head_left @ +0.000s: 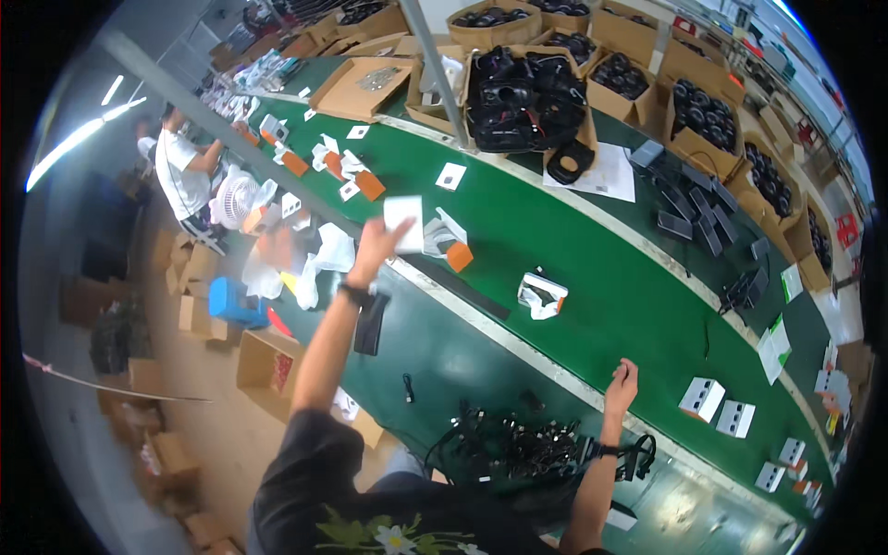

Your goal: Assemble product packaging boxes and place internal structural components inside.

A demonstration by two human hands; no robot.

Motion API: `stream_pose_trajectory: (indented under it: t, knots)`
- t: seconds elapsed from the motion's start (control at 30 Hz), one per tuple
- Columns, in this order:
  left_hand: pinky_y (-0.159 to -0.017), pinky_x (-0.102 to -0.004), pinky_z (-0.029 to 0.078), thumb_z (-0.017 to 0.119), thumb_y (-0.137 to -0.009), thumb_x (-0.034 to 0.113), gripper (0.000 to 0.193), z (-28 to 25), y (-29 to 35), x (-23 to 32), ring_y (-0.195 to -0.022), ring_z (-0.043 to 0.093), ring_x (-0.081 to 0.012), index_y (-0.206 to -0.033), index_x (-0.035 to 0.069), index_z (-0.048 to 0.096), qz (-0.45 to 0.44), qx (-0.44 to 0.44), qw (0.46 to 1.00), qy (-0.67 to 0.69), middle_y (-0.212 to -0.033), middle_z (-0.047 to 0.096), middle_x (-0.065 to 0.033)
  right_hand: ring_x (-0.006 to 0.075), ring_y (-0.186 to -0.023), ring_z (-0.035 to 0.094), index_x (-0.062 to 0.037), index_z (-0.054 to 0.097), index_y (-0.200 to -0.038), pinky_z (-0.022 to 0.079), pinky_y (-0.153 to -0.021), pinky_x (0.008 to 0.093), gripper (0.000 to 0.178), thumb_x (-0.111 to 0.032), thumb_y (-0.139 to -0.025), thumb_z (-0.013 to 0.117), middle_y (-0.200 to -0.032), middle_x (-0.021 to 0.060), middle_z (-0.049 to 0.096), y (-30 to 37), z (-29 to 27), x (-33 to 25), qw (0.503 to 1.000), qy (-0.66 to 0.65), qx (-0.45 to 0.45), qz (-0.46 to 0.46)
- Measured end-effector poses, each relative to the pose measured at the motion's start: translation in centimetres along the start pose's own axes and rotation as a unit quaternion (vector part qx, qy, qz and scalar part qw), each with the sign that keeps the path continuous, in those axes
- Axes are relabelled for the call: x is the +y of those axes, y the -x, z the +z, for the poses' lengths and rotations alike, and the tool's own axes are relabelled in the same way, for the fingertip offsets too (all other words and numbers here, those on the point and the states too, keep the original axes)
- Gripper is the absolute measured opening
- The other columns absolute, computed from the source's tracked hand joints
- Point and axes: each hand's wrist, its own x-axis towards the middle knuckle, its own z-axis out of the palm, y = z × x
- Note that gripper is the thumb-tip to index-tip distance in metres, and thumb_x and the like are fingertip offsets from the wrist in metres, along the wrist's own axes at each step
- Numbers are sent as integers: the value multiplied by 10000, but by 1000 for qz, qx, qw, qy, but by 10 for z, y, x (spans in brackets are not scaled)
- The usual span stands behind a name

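Observation:
My left hand (372, 252) reaches out over the near edge of the green conveyor belt. Its thumb and fingers grip a flat white rectangular piece (401, 218), whose kind I cannot make out. Just right of it on the belt lies an open white and orange carton (453, 248) with its flaps up. My right hand (621, 387) hovers over the near belt edge, its fingers curled; what they hold, if anything, is hidden. Between the hands, an opened white box (541, 296) with a crumpled white bag sits on the belt. Black cables (527, 446) are heaped on the near table.
Small white boxes (703, 399) stand on the belt at right. Across it are a carton of black pouches (525, 102), dark rectangular devices (696, 203) and several cartons of round black items (703, 116). A metal post (435, 69) rises there. A co-worker (183, 166) stands at far left.

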Motion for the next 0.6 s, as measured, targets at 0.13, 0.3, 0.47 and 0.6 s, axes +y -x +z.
stream_pose_trajectory:
  t: [0.13, 0.3, 0.47, 0.6]
  knots:
    - [-828, -462, 606, 894, -815, 656, 766, -24, -155, -64, -900, 816, -360, -997, -84, 812, -67, -68, 973, -208, -944, 818, -251, 251, -963, 695, 12, 702, -1318, 563, -906, 402, 299, -218, -1149, 614, -1119, 150, 762, 42, -6, -68, 994, -95, -34, 48]
    - [-1042, -439, 606, 1022, -684, 444, 720, 72, -245, -136, -1169, 778, -361, -1190, -23, 815, -105, -57, 959, -257, -1278, 805, -200, 111, -857, 551, 49, 685, -1372, 492, -780, 281, 373, -90, -1030, 742, -1056, 38, 664, 111, -69, -118, 997, -16, -1, 76]
    - [-1105, -449, 589, 1091, -578, 467, 1262, 140, -269, -188, -1309, 719, -387, -1512, -51, 420, -219, -87, 927, -292, -1428, 718, -247, 327, -1064, 704, 17, 729, -1366, 557, -967, 482, 431, -281, -1055, 718, -1239, 207, 766, 212, -120, -125, 969, 87, 53, 224]
    - [-1023, -478, 629, 1074, -557, 480, 1183, 163, -274, -185, -1343, 636, -382, -1471, -3, 499, -168, -30, 911, -377, -1390, 663, -212, 369, -877, 645, 13, 763, -1287, 537, -860, 554, 435, -383, -1132, 672, -1065, 206, 787, 300, -120, -154, 946, 141, 69, 285]
